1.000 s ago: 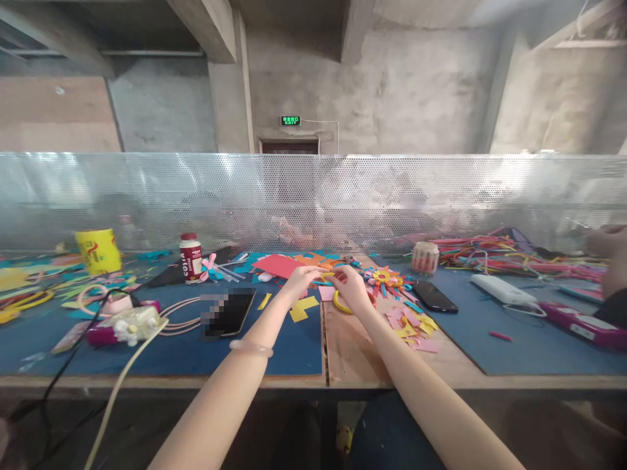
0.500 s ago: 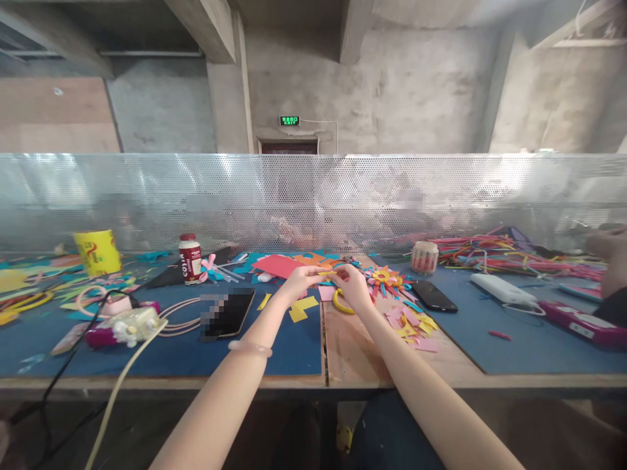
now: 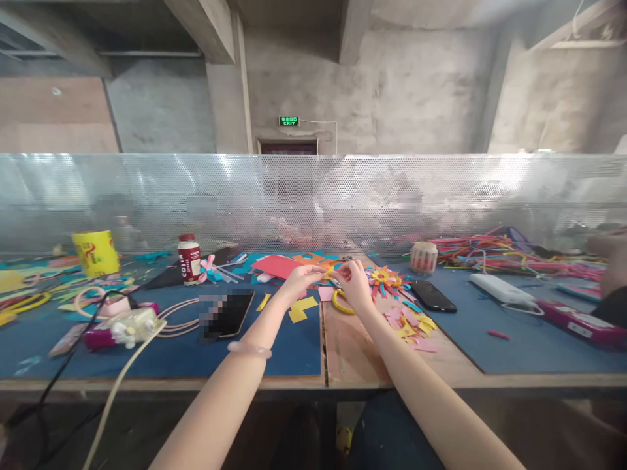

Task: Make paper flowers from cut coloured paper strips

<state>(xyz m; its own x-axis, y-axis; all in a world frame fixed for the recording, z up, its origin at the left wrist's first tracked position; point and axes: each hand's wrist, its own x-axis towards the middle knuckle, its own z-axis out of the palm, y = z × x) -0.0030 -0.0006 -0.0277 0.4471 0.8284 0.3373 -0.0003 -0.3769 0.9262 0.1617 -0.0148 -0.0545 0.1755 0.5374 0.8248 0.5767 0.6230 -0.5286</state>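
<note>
My left hand [image 3: 300, 279] and my right hand [image 3: 356, 285] meet above the middle of the table, fingers pinched together on a small yellow paper strip [image 3: 329, 274]. A yellow-handled pair of scissors [image 3: 339, 301] lies just under my right hand. A multicoloured paper flower [image 3: 385, 279] sits right of my right hand, with pink and yellow paper scraps [image 3: 409, 324] in front of it. Red paper [image 3: 277, 265] lies behind my left hand, yellow scraps [image 3: 304, 308] below it.
A black phone [image 3: 230, 313] lies left of my arm, another phone [image 3: 433, 296] on the right. A coffee bottle [image 3: 190, 258], a yellow tape roll [image 3: 96, 252], a glue gun with cables [image 3: 122, 326], a white power bank [image 3: 498, 288], coloured strips [image 3: 494, 253]. Another person's hand [image 3: 610, 251] at far right. Perforated metal screen [image 3: 313, 196] behind.
Both hands have lifted slightly and drawn a little closer over the strip; the right hand shifted a bit away from the scissors. Nothing else moved.
</note>
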